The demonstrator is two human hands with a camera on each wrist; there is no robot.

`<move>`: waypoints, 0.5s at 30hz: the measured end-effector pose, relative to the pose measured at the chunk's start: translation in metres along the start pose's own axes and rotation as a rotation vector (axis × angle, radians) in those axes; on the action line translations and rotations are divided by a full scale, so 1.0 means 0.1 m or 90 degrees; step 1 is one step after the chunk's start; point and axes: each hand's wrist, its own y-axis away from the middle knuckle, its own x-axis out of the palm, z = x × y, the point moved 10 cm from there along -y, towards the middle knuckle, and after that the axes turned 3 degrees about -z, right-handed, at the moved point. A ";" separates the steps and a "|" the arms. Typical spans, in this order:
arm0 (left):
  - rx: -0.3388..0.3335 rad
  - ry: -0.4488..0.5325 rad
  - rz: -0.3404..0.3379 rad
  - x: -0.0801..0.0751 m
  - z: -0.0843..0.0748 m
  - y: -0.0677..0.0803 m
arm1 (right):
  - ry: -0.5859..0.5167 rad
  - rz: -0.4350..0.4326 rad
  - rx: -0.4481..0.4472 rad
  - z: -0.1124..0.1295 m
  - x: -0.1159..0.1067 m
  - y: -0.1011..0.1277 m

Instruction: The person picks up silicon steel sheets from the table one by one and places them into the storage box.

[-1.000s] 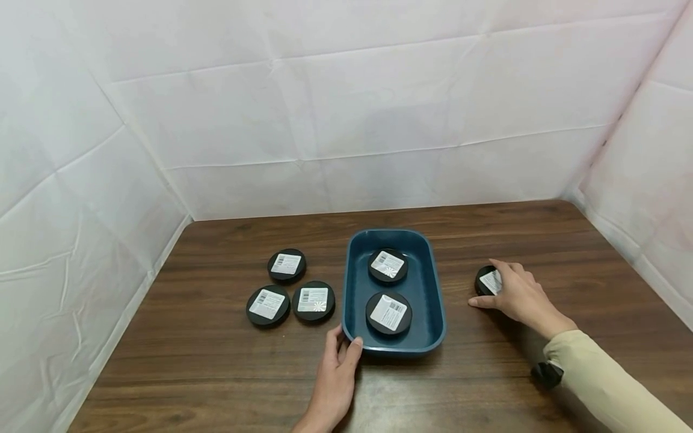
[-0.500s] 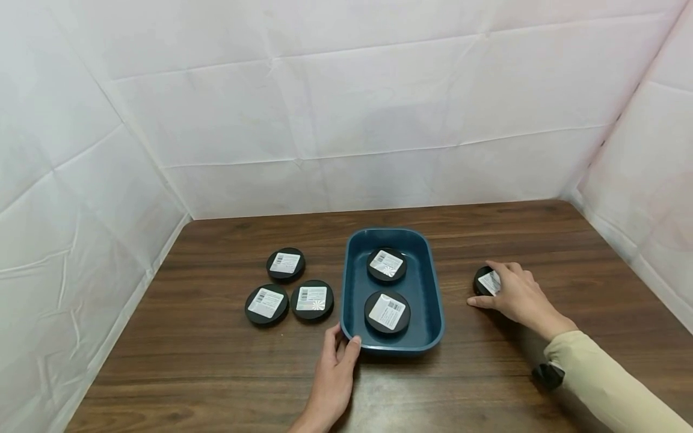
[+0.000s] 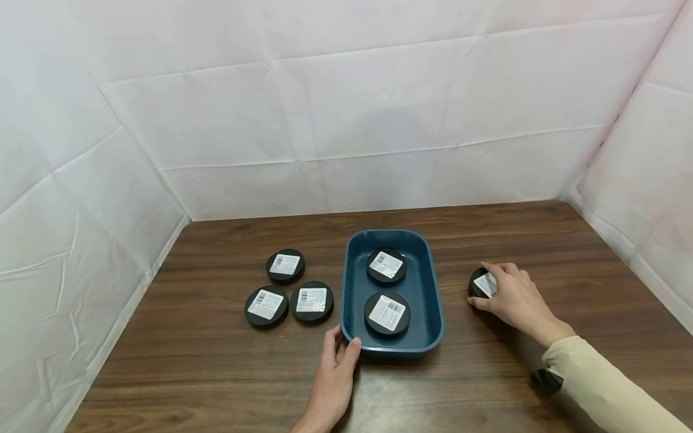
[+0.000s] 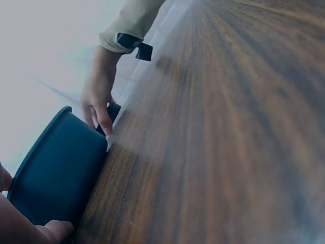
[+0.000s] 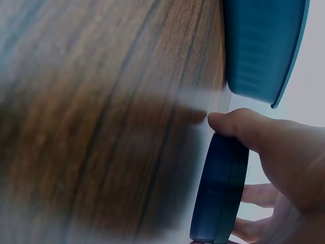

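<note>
In the head view my left hand (image 3: 331,379) grips the near left corner of a blue rectangular tray (image 3: 428,300), thumb on the near side and fingers on the left. Two flat round black containers with white barcode labels lie inside it, a far one (image 3: 387,279) and a near one (image 3: 387,329). To the right of the tray, my right hand (image 3: 514,300) holds a similar round black container (image 3: 477,282) by its edge, between thumb and fingers. The right wrist view shows this container (image 5: 221,188) from the side, with the thumb on its edge.
Left of the tray, three more labelled black containers lie close together: a back one (image 3: 286,278), a left one (image 3: 266,320) and a right one (image 3: 313,317). White sheeting (image 3: 346,120) borders the brown wooden table (image 3: 216,373) at the back and sides.
My right hand and the container at its fingers have shifted slightly left over the last half second. My left hand stays at the tray corner, and the tray shows no clear movement.
</note>
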 end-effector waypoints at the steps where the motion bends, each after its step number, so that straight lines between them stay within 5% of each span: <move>1: -0.001 0.000 0.002 0.00 0.00 0.00 | 0.002 -0.001 -0.002 0.01 -0.01 0.01; 15: -0.009 -0.011 -0.002 0.01 0.01 -0.01 | 0.007 -0.019 -0.032 0.21 -0.11 0.13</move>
